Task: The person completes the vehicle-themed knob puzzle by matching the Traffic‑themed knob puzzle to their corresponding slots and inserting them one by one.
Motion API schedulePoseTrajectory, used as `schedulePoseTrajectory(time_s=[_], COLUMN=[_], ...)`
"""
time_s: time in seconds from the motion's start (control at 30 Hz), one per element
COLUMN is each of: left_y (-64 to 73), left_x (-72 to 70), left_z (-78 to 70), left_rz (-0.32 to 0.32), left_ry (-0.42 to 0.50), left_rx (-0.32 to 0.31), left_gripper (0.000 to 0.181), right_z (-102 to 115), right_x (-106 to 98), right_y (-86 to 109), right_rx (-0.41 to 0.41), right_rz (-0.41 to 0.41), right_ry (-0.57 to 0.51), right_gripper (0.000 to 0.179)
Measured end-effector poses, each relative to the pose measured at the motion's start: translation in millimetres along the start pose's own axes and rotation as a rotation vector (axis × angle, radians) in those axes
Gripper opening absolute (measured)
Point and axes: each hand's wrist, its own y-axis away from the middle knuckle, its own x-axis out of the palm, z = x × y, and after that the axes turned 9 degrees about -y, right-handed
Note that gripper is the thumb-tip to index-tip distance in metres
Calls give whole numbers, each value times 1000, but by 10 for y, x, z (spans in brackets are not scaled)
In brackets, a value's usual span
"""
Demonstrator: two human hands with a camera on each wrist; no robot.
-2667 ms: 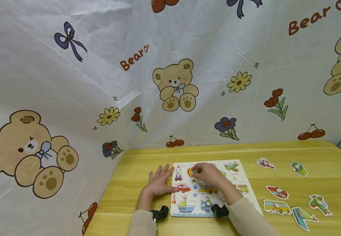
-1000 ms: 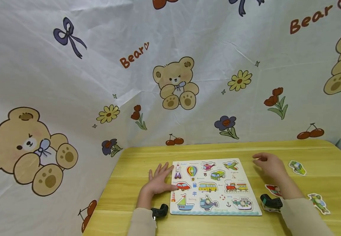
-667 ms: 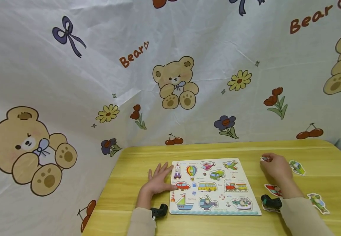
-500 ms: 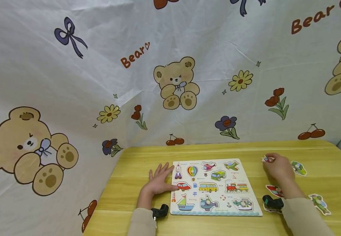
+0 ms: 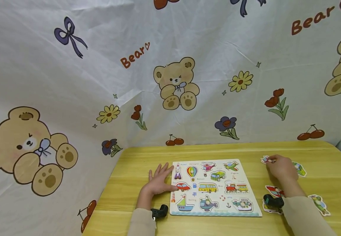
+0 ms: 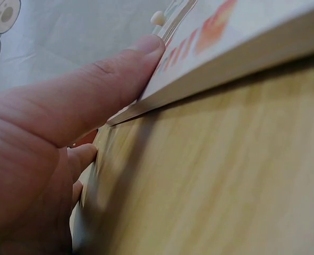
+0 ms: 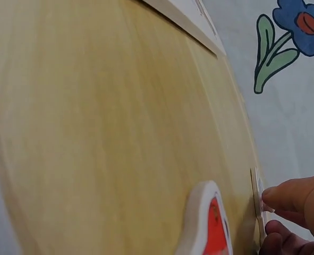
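Note:
My left hand (image 5: 158,182) lies with fingers spread on the table, its thumb (image 6: 119,74) resting on the left edge of a white vehicle puzzle board (image 5: 195,196). Off to the right, my right hand (image 5: 283,168) pinches a small pink helicopter puzzle piece (image 5: 264,159) between thumb and fingertips. In the right wrist view the fingers (image 7: 284,196) are at the top face of that thin piece, close to the tabletop. A rocket (image 5: 177,171), a balloon (image 5: 192,172) and several other vehicles show on the board.
A green piece (image 5: 300,169) lies partly behind the right hand. Nearer are a red piece (image 5: 273,190), partly covered by the wrist camera (image 5: 273,200), and a green plane piece (image 5: 318,205). A bear-print cloth (image 5: 205,124) hangs behind the table.
My right hand has left the balloon on the board, moved right and taken hold of the helicopter piece, shifting it slightly. My left hand has stayed at the board's edge.

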Motion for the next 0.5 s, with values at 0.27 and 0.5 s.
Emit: schedulePoseTrajectory(time_s=[0.27,0.5], left_y=[-3,6], left_x=[0,-2], left_z=[-10,-17], left_rz=[-1,0], left_ry=[-8,-8], left_rx=[-1,-8], left_gripper=[94,94], right_z=[11,7], right_x=[-8,-6], right_y=[5,16], right_rx=[18,3], right_rz=[-4,5], right_ry=[-4,7], right_gripper=[38,35])
